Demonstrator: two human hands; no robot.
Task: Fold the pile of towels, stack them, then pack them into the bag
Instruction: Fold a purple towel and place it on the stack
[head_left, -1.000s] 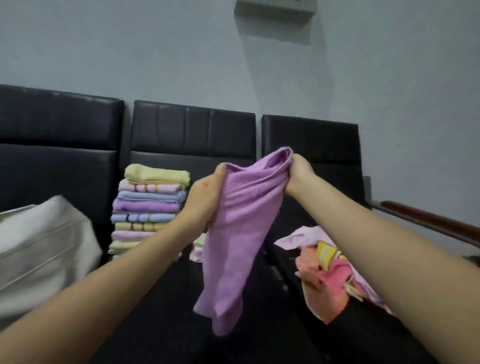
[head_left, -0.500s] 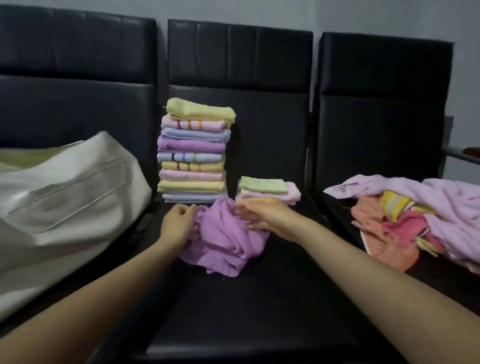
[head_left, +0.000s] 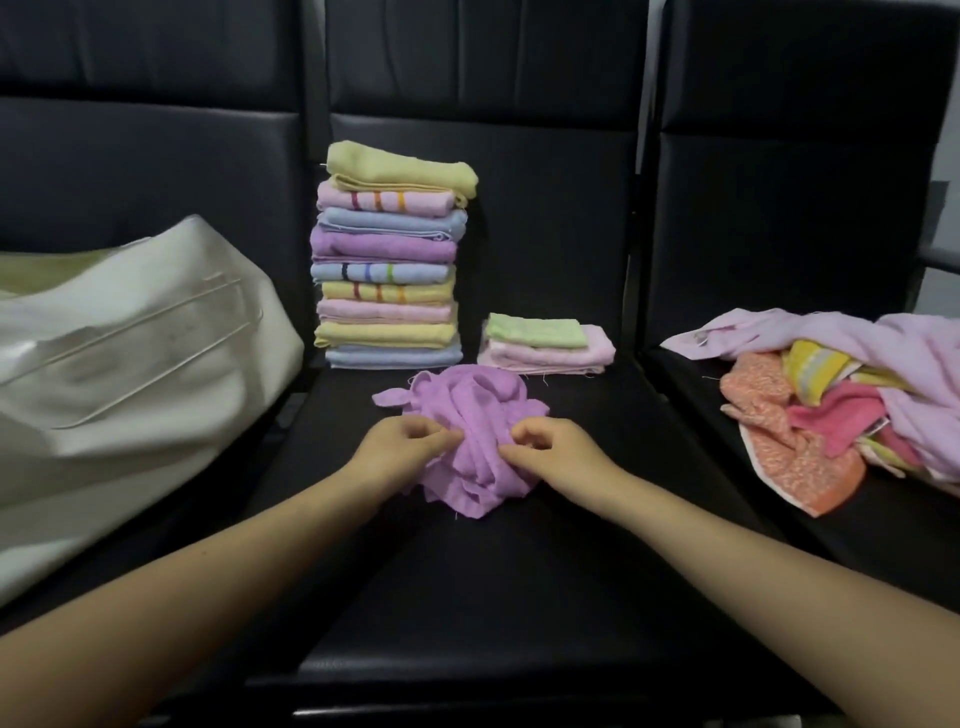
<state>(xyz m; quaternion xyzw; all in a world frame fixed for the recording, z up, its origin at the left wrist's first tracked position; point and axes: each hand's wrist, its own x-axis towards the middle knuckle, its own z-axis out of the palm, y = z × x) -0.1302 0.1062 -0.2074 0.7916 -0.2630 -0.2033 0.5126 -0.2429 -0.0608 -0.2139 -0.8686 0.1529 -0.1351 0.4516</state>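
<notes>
— What is held, and where?

— A crumpled purple towel (head_left: 470, 441) is seen lying on the middle seat (head_left: 493, 597) of a row of black chairs. Its near edge is pinched by both hands: the left hand (head_left: 400, 449) is closed on the cloth at the towel's left side, the right hand (head_left: 553, 449) at its right side, fingers curled, the two hands set close together with only bunched fabric between them.

— And the folded ones?

— A tall stack of folded towels (head_left: 389, 270) is stood at the back of the same seat, against the backrest, topped by a yellow one. Just beside it, to the right, a short stack (head_left: 543, 343) is laid, a green towel uppermost over pink ones. Both are placed just behind the purple towel, apart from it.

— The rest?

— A heap of unfolded towels (head_left: 831, 400) is spread on the right-hand seat, pink, orange and yellow mixed. A white bag (head_left: 130, 353) is slumped on the left-hand seat; something pale green is glimpsed at its mouth, possibly a lining, though that cannot be made out.
</notes>
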